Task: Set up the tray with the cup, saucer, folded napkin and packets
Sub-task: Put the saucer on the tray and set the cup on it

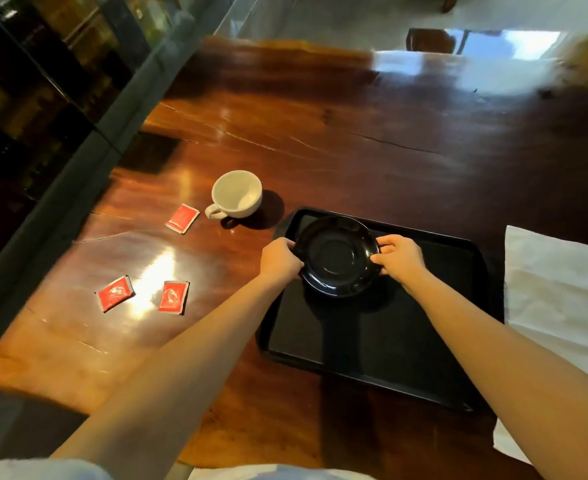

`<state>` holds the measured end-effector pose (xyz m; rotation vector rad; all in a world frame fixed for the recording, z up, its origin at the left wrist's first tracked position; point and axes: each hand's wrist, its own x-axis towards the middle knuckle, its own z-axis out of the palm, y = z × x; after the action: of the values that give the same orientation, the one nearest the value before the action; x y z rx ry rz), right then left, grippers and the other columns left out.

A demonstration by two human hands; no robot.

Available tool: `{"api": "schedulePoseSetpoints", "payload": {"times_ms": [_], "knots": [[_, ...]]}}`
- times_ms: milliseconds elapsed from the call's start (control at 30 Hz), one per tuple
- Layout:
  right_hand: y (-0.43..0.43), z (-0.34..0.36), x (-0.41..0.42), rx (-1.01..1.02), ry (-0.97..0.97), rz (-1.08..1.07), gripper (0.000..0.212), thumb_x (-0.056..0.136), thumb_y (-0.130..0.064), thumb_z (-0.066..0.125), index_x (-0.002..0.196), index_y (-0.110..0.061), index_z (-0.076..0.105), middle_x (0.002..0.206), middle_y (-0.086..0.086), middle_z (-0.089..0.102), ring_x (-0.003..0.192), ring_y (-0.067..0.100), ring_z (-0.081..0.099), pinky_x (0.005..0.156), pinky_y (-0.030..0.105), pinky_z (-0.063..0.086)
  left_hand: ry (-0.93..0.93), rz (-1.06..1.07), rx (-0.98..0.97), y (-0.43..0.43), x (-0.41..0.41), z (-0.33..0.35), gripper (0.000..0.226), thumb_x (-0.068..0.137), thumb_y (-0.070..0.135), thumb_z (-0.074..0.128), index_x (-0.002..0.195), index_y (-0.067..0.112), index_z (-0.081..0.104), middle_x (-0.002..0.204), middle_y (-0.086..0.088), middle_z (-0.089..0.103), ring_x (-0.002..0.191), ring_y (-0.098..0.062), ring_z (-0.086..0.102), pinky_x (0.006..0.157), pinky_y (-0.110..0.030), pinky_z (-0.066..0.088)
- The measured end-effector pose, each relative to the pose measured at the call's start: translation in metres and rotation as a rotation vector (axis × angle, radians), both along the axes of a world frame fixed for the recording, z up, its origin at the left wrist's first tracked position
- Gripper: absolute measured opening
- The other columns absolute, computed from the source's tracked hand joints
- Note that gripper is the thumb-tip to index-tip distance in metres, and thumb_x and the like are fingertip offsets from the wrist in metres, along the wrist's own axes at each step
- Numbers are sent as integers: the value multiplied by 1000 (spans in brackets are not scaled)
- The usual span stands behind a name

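A black saucer [337, 254] is over the far left part of the black tray [372, 341]. My left hand [280, 259] grips its left rim and my right hand [401, 256] grips its right rim. Whether the saucer rests on the tray or hangs just above it I cannot tell. A white cup [237, 192] stands upright on the wooden table, left of the tray, handle toward me. Three red packets lie on the table: one [182, 218] beside the cup, two nearer me [115, 293] [173, 297]. A white napkin [559, 292] lies unfolded to the right of the tray.
The glossy wooden table [320, 126] stretches away beyond the tray. Its left edge [25, 341] runs beside a grey ledge and a dark glass wall. A chair [429, 39] stands at the far end.
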<state>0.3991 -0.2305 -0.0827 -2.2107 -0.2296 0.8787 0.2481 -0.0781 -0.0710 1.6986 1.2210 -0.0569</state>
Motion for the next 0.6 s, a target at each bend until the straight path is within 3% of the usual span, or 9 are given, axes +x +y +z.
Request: {"api": "schedulePoseSetpoints", "payload": {"times_ms": [100, 267, 333, 433, 600], "knots": [[3, -11, 8, -2, -16, 0, 43, 80, 0, 65, 121, -13, 56, 107, 8, 65, 88, 19, 64, 76, 35, 56, 34, -1, 79, 1, 9, -9, 37, 76, -3, 64, 110, 8, 59, 109, -14, 65, 97, -28, 63, 77, -36, 55], [12, -23, 19, -15, -44, 30, 45, 81, -2, 65, 124, -14, 55, 114, 9, 63, 96, 21, 63, 82, 39, 56, 87, -16, 125, 2, 19, -21, 40, 79, 0, 63, 117, 9, 58, 110, -12, 66, 93, -22, 63, 64, -22, 45], [14, -28, 21, -27, -49, 48, 46, 81, -2, 65, 125, -14, 55, 115, 9, 64, 98, 22, 63, 83, 39, 56, 97, -23, 129, 1, 20, -26, 40, 79, -1, 62, 118, 8, 57, 110, -14, 66, 92, -22, 64, 67, -25, 50], [13, -35, 21, -33, -49, 54, 46, 82, -3, 64, 125, -14, 55, 113, 8, 64, 98, 21, 63, 84, 39, 56, 104, -31, 123, 0, 19, -32, 41, 81, 0, 61, 121, 6, 55, 109, -17, 67, 101, -27, 64, 89, -36, 51], [11, -41, 19, -13, -21, 49, 45, 82, -2, 64, 125, -14, 55, 109, 7, 65, 87, 16, 63, 82, 37, 56, 90, -15, 97, -1, 16, -38, 45, 82, -1, 61, 125, 6, 51, 113, -17, 64, 102, -29, 64, 90, -43, 52]]}}
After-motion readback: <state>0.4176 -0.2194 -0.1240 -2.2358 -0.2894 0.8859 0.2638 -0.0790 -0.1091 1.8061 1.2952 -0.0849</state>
